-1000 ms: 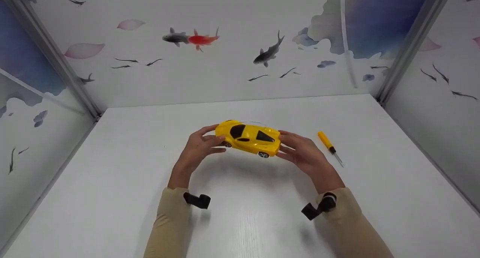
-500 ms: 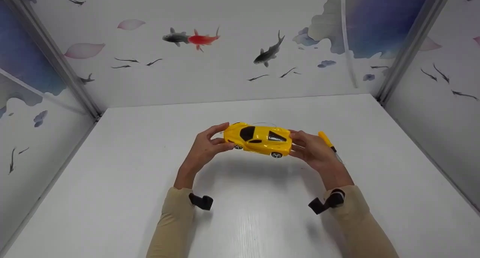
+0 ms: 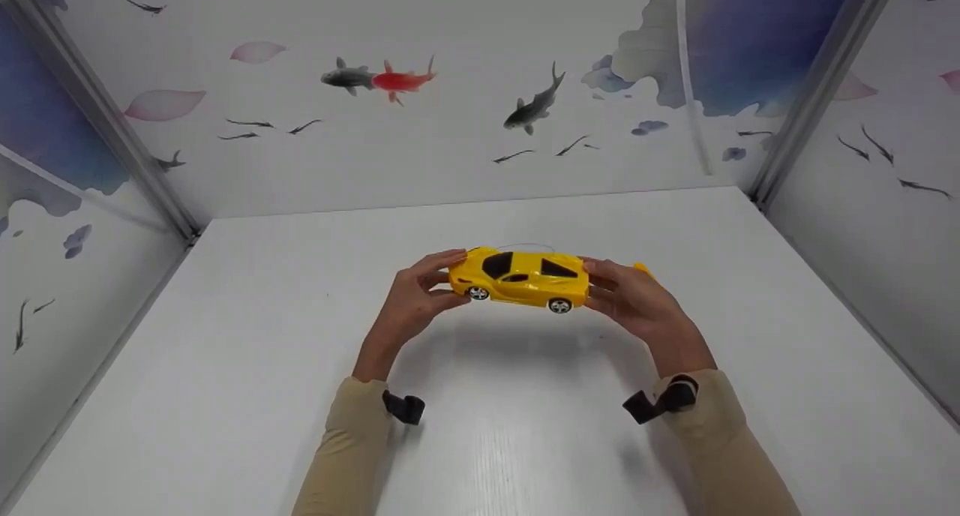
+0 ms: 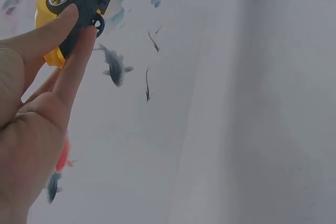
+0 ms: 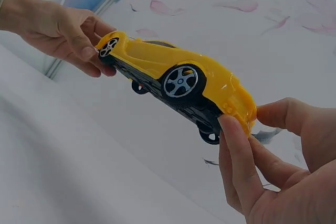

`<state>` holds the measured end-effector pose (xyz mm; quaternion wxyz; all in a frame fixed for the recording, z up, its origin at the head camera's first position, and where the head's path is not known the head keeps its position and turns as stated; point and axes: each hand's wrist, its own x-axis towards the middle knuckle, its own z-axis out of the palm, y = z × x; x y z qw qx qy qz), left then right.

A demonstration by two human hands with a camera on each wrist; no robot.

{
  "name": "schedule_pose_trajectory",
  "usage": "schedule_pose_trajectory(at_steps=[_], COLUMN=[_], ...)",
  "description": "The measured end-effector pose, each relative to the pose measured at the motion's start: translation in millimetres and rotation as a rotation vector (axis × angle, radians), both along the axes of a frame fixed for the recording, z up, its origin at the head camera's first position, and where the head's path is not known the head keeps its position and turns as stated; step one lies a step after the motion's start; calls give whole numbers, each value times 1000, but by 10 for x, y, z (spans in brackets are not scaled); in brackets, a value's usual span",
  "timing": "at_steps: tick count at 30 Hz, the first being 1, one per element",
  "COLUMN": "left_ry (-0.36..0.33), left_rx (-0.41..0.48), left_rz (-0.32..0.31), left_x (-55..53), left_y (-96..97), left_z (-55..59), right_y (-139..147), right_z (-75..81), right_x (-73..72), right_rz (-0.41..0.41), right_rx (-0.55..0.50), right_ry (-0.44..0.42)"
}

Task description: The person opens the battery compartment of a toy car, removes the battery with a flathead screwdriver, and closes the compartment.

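A yellow toy car with black windows is held up above the white table, its side facing the head camera. My left hand pinches the front end between thumb and fingers. At the rear end, my right hand grips the car the same way. The right wrist view shows the dark underside of the toy car and its silver-spoked wheels. In the left wrist view, fingertips press against the underside, where a small red spot shows. A thin, wire-like curve stands behind the roof.
Behind the right hand, the orange-yellow end of a screwdriver peeks out on the table; the rest of it is hidden. White panels printed with fish and petals enclose the back and sides.
Both hands have shifted right together with the toy car, which has turned more level with its side towards the head camera. The right hand now covers most of the screwdriver.
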<state>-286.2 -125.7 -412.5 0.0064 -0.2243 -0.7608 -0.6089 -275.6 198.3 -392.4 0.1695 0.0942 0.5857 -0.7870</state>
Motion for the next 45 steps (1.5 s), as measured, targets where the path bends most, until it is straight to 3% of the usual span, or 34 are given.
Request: schedule_pose_trajectory(at_steps=[8,13,17,21,28,33,38,45], left_ry=[20,20,2,-6,6,9,5,-19], left_rx=[28,20,39,28,-24,-30,13,65], left_rz=[79,138,166,180,224,243,212,183], left_x=[6,7,5,18,35,30,37,45], left_y=[49,64,86,110,140,157,185,230], left_z=[-7,-5,12,16,16,23,5,-4], right_y=[-27,13,69,95,84,60,51,44], right_z=[19,11,15,19,20,-3,-22,-26], right_x=[6,20,53,69,74,60,53,42], right_rz=[10,98,168,178,120,59,-1,-42], right_rx=[108,206,216,300,456,447,483,464], right_ry=[104,275,422,494,512,470,419,435])
